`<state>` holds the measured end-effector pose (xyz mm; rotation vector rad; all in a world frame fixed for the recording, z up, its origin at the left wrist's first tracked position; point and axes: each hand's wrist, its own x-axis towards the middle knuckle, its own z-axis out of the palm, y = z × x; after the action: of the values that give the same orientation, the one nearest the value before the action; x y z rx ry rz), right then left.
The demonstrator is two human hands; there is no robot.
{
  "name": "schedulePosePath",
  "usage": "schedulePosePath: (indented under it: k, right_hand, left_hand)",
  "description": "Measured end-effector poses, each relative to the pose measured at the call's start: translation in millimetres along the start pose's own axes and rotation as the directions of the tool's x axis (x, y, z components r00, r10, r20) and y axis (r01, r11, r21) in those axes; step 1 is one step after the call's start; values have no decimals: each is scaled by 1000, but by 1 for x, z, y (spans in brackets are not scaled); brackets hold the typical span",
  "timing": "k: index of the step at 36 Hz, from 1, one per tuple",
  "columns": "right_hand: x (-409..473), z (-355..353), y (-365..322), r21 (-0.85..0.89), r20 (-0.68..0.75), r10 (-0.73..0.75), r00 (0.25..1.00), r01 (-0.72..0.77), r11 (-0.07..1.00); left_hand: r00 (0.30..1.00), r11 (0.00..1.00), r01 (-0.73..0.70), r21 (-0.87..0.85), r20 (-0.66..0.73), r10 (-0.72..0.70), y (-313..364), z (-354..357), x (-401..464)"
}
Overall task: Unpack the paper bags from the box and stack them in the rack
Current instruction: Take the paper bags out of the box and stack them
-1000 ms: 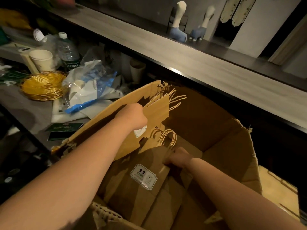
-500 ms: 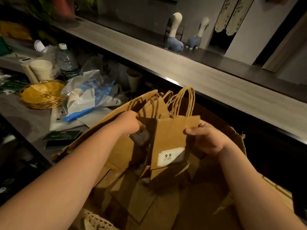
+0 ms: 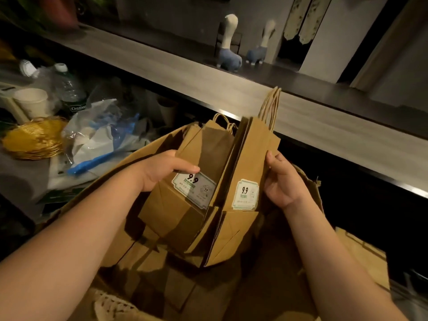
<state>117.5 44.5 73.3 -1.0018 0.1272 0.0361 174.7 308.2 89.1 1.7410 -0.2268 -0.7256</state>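
Above the open cardboard box (image 3: pixel 308 230), both hands hold flat brown paper bags. Left hand (image 3: pixel 162 172) grips a leaning bundle of bags (image 3: pixel 185 181), thumb laid across its front just above the "9.9" label. Right hand (image 3: pixel 281 181) pinches the right edge of a second, more upright bundle (image 3: pixel 251 163), fingers curled behind, handles pointing up. More bags lie in the box below. Left: yellow wicker basket (image 3: pixel 32 140), plastic wrap, water bottle (image 3: pixel 69 89), paper cup (image 3: pixel 32 101). Beyond: long counter (image 3: pixel 324 126), two figurines (image 3: pixel 229 54).
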Motion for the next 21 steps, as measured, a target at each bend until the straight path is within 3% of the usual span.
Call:
schedulePosePath:
  k: [8,12,16,21]
  right_hand:
    - [-5,-2,-2,145,185,-76,980,49,988]
    - [-2,-2,0,105,260,-72,963,46,993]
    - [-2,1,2,101,233,-59,971,36,994]
    - [0,4,6,12,85,-40,996,39,999]
  left_hand:
    - [991,991,-136,-7,-16,136,8,5,-11]
    - [974,976,-215,-29,-73,213,8,8,-12]
    - [947,962,-273,-4,-175,268,2,21,-8]
    - [958,962,-270,-34,-110,264,-1,42,-7]
